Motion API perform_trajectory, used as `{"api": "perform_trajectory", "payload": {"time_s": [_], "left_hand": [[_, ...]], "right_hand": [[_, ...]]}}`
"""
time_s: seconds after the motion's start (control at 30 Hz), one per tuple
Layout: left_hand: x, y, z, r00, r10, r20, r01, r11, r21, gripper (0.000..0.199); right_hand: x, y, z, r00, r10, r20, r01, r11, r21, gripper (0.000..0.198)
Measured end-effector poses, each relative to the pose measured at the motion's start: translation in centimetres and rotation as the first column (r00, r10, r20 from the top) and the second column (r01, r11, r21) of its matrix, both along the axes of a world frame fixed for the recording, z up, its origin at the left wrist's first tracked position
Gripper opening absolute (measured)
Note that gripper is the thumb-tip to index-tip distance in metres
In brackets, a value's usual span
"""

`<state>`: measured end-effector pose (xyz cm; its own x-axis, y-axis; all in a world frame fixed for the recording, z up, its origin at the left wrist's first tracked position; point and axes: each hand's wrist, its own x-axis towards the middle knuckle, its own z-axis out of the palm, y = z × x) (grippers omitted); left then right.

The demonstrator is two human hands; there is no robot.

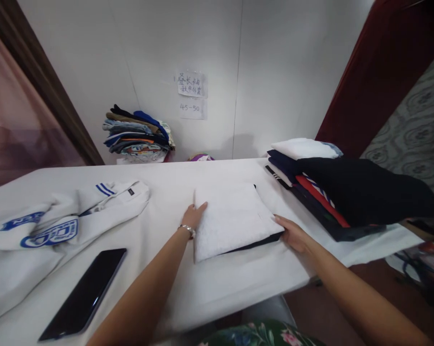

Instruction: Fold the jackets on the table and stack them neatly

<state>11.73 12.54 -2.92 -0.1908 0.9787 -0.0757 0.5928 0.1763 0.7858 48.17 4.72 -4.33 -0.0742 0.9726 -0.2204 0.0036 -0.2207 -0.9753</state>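
Observation:
A folded white garment (pixel 231 216) lies flat on the table in front of me, with a dark layer (pixel 262 241) showing under its front edge. My left hand (pixel 193 217), with a bracelet at the wrist, grips the garment's left edge, thumb on top and the other fingers partly hidden. At the right corner, my right hand (pixel 292 233) pinches the cloth and the dark layer between thumb and fingers. To the left is a loosely spread white top (pixel 62 226) with blue lettering and blue stripes.
A black phone (pixel 85 293) lies at the front left of the white-covered table (pixel 174 288). Folded clothes (pixel 368 190) are piled at the right, and another clothes stack (pixel 138 134) stands behind the table. Handwritten paper signs (pixel 191 93) hang on the wall.

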Motion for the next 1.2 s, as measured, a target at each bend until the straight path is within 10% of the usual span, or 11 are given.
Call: {"api": "perform_trajectory", "payload": {"time_s": [0.1,0.23,0.43,0.7,1.2], "left_hand": [[-0.4,-1.8,0.2,0.967,0.011,0.255,0.018,0.994,-0.111,0.06],[-0.3,-3.2,0.5,0.715,0.104,0.692,0.102,0.963,-0.25,0.045],[-0.2,-3.4,1.1,0.617,0.128,0.776,0.127,0.958,-0.259,0.02],[-0.1,-2.7,1.5,0.708,0.189,0.681,0.048,0.948,-0.314,0.037],[4.2,-5.5,6.6,0.508,0.329,0.796,0.137,0.881,-0.452,0.04]], "right_hand": [[-0.7,-0.8,0.1,0.981,-0.061,-0.182,0.064,0.998,0.01,0.055],[-3.3,-1.5,-0.7,0.887,-0.215,-0.408,0.242,0.97,0.015,0.059],[-6.7,-2.2,-1.0,0.815,-0.294,-0.5,0.274,0.955,-0.116,0.04],[-8.4,0.2,-0.3,0.806,-0.382,-0.452,0.346,0.924,-0.164,0.052],[-4.9,2.6,13.9,0.863,-0.062,-0.502,0.183,0.964,0.195,0.037]]}}
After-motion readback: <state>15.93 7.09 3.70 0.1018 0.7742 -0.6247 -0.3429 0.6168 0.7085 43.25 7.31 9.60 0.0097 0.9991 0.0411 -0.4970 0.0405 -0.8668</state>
